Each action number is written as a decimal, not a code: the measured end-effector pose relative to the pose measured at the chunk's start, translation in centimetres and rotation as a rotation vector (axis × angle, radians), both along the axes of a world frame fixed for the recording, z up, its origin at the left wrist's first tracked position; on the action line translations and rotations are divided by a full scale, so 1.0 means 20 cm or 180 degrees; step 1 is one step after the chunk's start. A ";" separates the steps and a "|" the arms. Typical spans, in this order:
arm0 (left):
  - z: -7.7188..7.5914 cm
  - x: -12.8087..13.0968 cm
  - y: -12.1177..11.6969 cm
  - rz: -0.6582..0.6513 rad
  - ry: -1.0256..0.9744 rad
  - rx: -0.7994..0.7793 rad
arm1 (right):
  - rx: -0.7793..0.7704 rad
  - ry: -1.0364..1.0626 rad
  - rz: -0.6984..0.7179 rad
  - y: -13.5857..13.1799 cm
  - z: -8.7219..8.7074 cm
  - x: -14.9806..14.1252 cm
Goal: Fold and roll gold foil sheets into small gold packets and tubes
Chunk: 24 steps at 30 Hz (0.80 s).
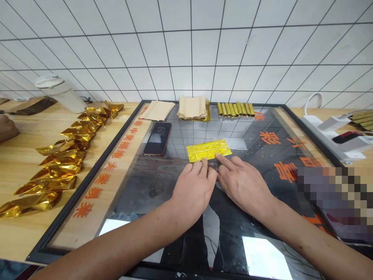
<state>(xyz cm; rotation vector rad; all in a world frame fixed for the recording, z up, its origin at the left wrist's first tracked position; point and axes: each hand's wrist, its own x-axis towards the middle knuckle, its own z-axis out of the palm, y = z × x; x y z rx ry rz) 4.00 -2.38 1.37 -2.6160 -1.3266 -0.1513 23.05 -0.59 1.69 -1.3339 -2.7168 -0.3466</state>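
Just ahead of the fingertips, flat on a black-framed glass panel (pixel 128 186), lies a bright yellow-gold rectangle of embossed foil (pixel 209 150). The left hand (pixel 194 186) is bunched, its fingertips gathered at the foil's near edge; the right hand (pixel 241 181) has its index finger stretched out onto that same edge, its other fingers curled under. The two hands are close together at the thumbs, which are mostly hidden, so I cannot tell whether anything is pinched.

The likeliest trouble would be the foil skewing: the glass looks slick, and uneven pressure from the two hands could swing the sheet round. A fingernail dug into the thin-looking edge might crease or tear it. A forward push by the left hand could also knock the dark, flat smartphone (pixel 157 139) lying ahead of it to the left.

As for containers, a line of shiny gold foil packets (pixel 58 165) runs well to the left of the left hand; whatever they hold is out of sight. Beyond them leans a white, lidded plastic tumbler (pixel 62 93) (leaning, perhaps, only through the wide lens), its contents hidden too. Ahead of the right hand, past the foil, sits a row of small rolled gold tubes (pixel 236 110); from here I cannot tell whether anything is inside.
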 end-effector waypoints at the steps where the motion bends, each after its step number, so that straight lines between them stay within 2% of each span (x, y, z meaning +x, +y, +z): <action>1: 0.01 0.01 -0.01 0.0041 0.0027 -0.0015 | -0.0022 -0.0008 0.0003 0.00 0.00 0.00; 24: 0.10 0.07 -0.08 0.0657 0.0434 -0.0308 | 0.0030 0.0033 0.0089 -0.01 0.00 0.01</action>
